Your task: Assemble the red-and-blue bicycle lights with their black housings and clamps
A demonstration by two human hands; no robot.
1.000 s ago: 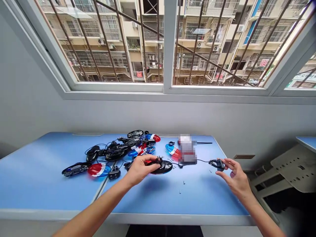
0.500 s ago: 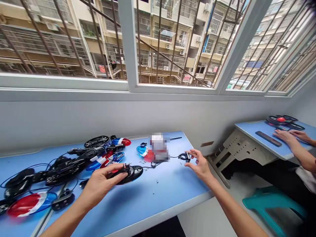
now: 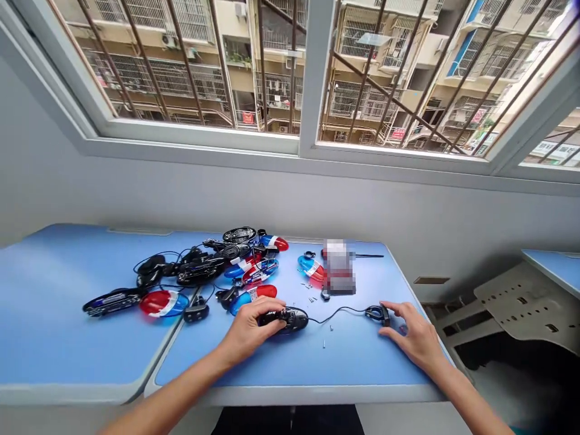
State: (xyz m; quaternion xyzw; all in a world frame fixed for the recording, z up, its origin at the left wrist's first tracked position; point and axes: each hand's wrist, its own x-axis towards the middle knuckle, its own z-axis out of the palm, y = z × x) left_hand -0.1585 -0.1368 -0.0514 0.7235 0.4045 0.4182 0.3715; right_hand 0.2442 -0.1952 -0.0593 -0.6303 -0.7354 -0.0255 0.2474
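- A workroom is showing — a blue table point(image 3: 362, 365) is holding loose screws point(image 3: 331, 328) and cabled parts point(image 3: 298, 320)
- A barred window point(image 3: 310, 78) is running behind the table

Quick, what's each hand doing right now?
Left hand: closed on a black oval part.
Right hand: holding a small black piece between thumb and fingers.

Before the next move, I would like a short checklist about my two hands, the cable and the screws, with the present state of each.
1. Left hand gripping the black oval unit: ok.
2. Right hand gripping the small black part: ok.
3. Cable running between both pieces: ok.
4. Loose screws gathered in one spot: not ok, scattered on the table.
5. Number of screws complete: cannot tell.
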